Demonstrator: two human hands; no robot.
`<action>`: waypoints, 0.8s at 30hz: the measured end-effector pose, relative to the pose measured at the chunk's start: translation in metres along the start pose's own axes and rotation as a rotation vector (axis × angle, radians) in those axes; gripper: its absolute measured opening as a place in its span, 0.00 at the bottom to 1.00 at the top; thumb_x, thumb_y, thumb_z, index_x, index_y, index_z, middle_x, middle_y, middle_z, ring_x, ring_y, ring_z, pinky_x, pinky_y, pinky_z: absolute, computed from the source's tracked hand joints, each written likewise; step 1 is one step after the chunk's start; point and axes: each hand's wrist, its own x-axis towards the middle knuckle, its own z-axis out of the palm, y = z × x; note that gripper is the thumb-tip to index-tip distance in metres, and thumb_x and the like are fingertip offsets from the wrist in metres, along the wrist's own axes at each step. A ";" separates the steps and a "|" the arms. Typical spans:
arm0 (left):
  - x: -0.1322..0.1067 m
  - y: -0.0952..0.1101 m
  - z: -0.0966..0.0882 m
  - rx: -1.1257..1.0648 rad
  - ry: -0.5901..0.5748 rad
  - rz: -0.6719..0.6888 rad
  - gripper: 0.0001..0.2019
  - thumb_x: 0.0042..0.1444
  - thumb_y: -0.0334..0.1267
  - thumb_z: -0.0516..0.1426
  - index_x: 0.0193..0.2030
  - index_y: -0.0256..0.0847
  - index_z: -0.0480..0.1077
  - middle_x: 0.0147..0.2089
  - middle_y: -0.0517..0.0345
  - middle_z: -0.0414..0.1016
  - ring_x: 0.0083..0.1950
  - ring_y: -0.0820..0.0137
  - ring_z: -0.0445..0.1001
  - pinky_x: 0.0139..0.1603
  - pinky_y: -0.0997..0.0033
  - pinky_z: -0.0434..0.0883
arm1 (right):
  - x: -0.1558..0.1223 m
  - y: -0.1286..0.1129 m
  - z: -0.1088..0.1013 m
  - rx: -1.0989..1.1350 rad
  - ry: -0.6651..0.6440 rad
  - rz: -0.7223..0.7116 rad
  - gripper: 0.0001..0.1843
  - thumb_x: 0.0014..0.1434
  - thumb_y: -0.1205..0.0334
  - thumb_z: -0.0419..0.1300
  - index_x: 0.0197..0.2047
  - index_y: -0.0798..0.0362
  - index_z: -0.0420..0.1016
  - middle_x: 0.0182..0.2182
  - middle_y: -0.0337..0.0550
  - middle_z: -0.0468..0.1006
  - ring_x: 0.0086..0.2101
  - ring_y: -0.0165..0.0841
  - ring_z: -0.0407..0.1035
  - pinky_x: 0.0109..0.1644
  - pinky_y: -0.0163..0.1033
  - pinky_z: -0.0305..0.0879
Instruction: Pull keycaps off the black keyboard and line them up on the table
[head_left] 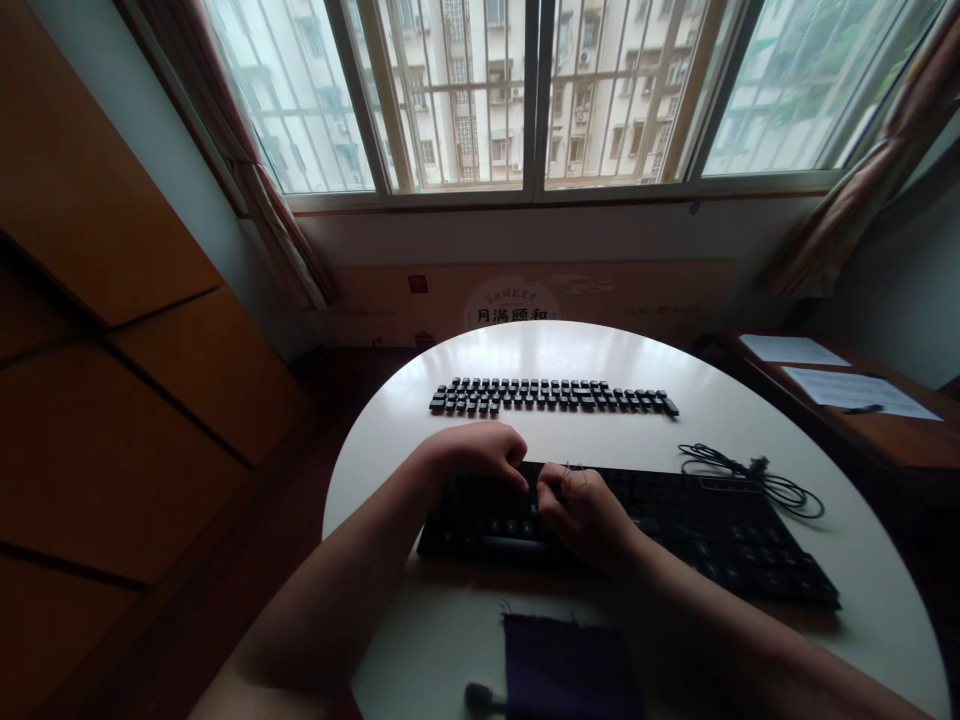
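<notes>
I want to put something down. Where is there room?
The round white table is bare beyond and left of the small black keycaps. It's crowded around the long black keyboard: left hand, right hand, coiled black cable.

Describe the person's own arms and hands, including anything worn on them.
The left hand and the right hand are ungloved. Both forearms are bare and slim, with no sleeve, watch or bracelet in view. Shade hides finer markings.
</notes>
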 end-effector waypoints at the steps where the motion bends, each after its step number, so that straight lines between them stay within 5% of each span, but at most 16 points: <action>1: 0.000 0.000 0.000 -0.001 0.000 -0.003 0.17 0.50 0.52 0.64 0.27 0.40 0.68 0.23 0.64 0.65 0.26 0.72 0.62 0.25 0.71 0.54 | 0.000 0.003 0.000 0.051 0.028 0.049 0.12 0.63 0.60 0.51 0.28 0.52 0.65 0.17 0.34 0.64 0.19 0.27 0.58 0.27 0.32 0.56; 6: 0.001 -0.002 0.002 -0.017 -0.005 -0.010 0.18 0.50 0.53 0.64 0.27 0.40 0.69 0.23 0.64 0.65 0.26 0.72 0.61 0.26 0.72 0.55 | 0.001 0.012 0.002 0.265 0.145 0.246 0.16 0.67 0.54 0.48 0.28 0.51 0.62 0.15 0.32 0.65 0.16 0.27 0.59 0.22 0.31 0.57; 12: 0.000 -0.009 0.000 -0.094 -0.031 0.077 0.15 0.53 0.49 0.62 0.29 0.40 0.69 0.26 0.64 0.66 0.28 0.72 0.64 0.27 0.72 0.58 | 0.003 -0.001 -0.002 0.078 0.057 0.130 0.13 0.66 0.57 0.50 0.30 0.52 0.64 0.17 0.33 0.63 0.19 0.28 0.58 0.25 0.33 0.55; 16: -0.002 -0.005 -0.005 -0.326 -0.020 0.201 0.11 0.58 0.44 0.58 0.41 0.39 0.73 0.34 0.62 0.71 0.35 0.70 0.68 0.35 0.73 0.64 | 0.003 -0.012 -0.011 -0.062 -0.021 -0.020 0.09 0.65 0.63 0.50 0.33 0.52 0.66 0.21 0.36 0.67 0.21 0.29 0.61 0.29 0.34 0.56; 24: -0.002 0.013 -0.004 -0.524 -0.061 0.331 0.20 0.60 0.53 0.59 0.47 0.38 0.73 0.40 0.56 0.73 0.40 0.66 0.69 0.41 0.70 0.66 | 0.007 -0.008 -0.031 -0.071 0.069 -0.139 0.08 0.66 0.64 0.52 0.34 0.52 0.68 0.25 0.39 0.72 0.24 0.29 0.64 0.30 0.33 0.59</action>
